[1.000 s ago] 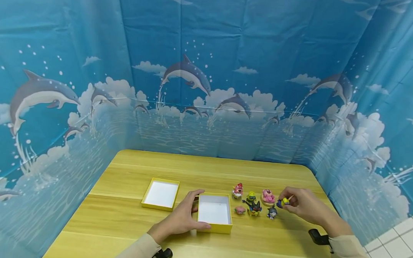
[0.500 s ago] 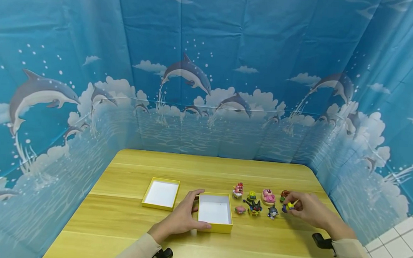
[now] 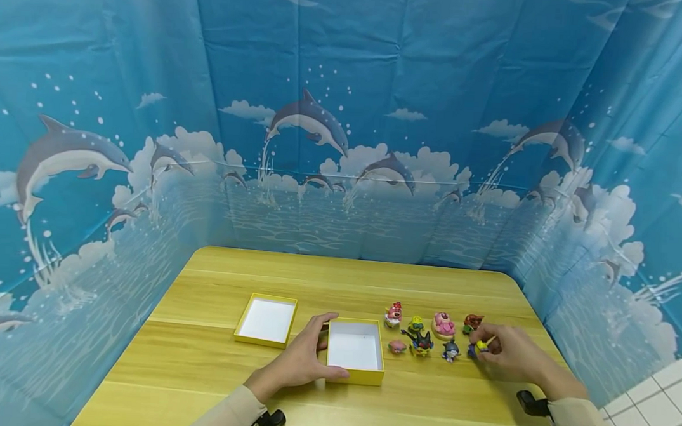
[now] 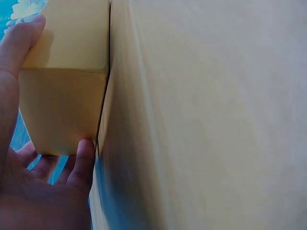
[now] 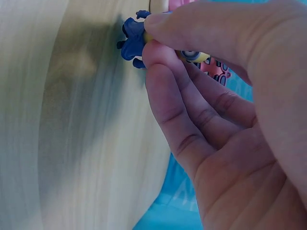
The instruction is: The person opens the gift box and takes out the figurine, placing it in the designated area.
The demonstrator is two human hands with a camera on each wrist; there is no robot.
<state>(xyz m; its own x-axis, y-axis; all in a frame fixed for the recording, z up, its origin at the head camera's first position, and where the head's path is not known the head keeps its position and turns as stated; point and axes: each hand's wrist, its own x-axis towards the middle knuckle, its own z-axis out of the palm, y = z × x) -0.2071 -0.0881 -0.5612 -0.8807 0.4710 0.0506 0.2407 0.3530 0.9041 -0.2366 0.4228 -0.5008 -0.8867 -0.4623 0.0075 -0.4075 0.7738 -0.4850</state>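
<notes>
My left hand (image 3: 297,362) grips the open yellow box (image 3: 354,377), thumb on its near wall and fingers round the left side. White lines the box, and nothing lies in it. In the left wrist view, the thumb and fingers span the outer walls of the box (image 4: 62,110). With thumb and fingertips, my right hand (image 3: 520,354) pinches a small yellow-and-blue toy figure (image 3: 480,349) low over the table, at the right end of the toys. Its blue lower part (image 5: 133,39) shows past the fingertips in the right wrist view; the fingers hide much of the rest.
Left of the box lies its shallow yellow lid (image 3: 266,320), white inside up. Several toy figures stand right of the box, among them a pink one (image 3: 443,325), a dark horned one (image 3: 421,344), a grey-capped one (image 3: 450,351) and a brown-haired one (image 3: 472,323).
My right hand has moved a little right and toward me with the yellow-and-blue toy figure, uncovering the brown-haired figure behind. The left hand and the box have stayed put.
</notes>
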